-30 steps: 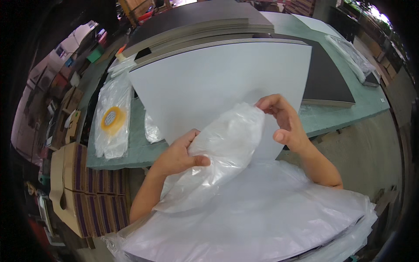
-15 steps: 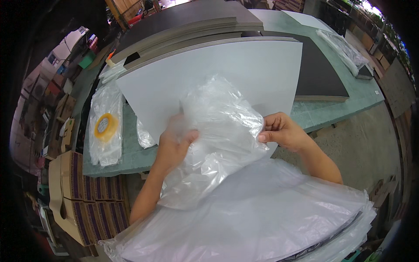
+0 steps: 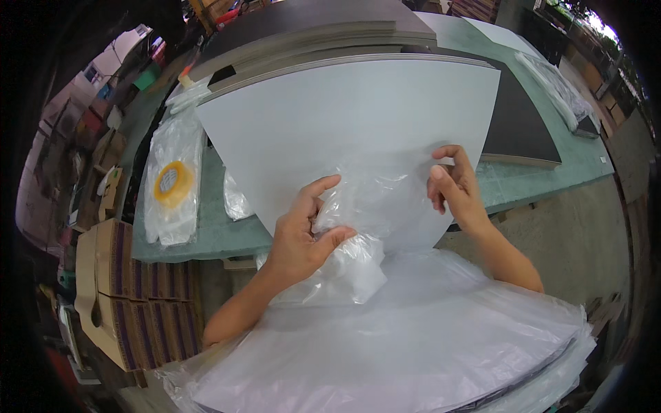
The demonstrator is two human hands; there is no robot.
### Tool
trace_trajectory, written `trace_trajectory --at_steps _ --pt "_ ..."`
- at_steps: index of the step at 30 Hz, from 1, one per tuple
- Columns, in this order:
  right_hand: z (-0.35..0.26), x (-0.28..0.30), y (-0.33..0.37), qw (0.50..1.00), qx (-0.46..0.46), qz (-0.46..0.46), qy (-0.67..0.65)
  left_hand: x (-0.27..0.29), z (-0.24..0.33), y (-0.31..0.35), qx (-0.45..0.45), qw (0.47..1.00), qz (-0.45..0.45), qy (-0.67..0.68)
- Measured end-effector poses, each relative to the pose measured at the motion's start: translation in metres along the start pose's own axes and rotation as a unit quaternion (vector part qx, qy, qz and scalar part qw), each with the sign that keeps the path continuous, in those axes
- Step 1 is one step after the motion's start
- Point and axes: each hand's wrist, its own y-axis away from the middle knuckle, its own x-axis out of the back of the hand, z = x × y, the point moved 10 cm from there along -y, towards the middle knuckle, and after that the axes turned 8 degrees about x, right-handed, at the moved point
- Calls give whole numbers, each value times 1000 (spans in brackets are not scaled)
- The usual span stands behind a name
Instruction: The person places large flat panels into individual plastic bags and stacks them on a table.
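The left hand [image 3: 301, 237] holds a crumpled clear plastic film [image 3: 354, 272] between thumb and fingers; the right hand [image 3: 460, 189] is half open and loosely curled just beside the film's faint right edge, gripping nothing that I can see. The film is over the person's lap, before a large white flat board [image 3: 358, 103] which leans with its face to the person. I think the left hand pinches it at one side because such thin material slips easily, and the right fingers are kept free for its loose edge. Below, a wide milky plastic covering [image 3: 413, 344] spreads across the lap, perhaps so the work has a soft support. On the green flat surface [image 3: 530, 180], at left, a yellow round roll of tape [image 3: 181, 191] lies on flat clear plastic bags [image 3: 169, 230], probably to weigh them down within reach. Counting, I find two hands, one roll of tape, one white face in front, one small crumpled plastic piece [image 3: 237, 201] beside it, and one long plastic-wrapped packet [image 3: 554, 89] at far right. The stacked dark flat boards [image 3: 310, 24] behind, and the folded brown cardboard pieces [image 3: 141, 303] standing in two tiers at lower left, I cannot count exactly.
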Motion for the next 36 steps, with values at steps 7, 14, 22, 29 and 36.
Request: trace_trajectory --at_steps 7,14,22,29,36 --pt "-2 -60 26 961 -15 -277 3 -20 3 -4 -53 997 -24 -41" --pt "28 -44 13 915 -134 -174 -338 62 -79 26 -42 966 131 -219" --pt "68 75 14 889 -165 106 -414 284 -174 200 57 813 544 198" --pt "-7 -31 18 929 -145 -186 -284 170 43 105 -314 885 343 19" --pt "-88 -43 11 962 110 -181 -170 -100 -1 41 -36 929 -347 -124"
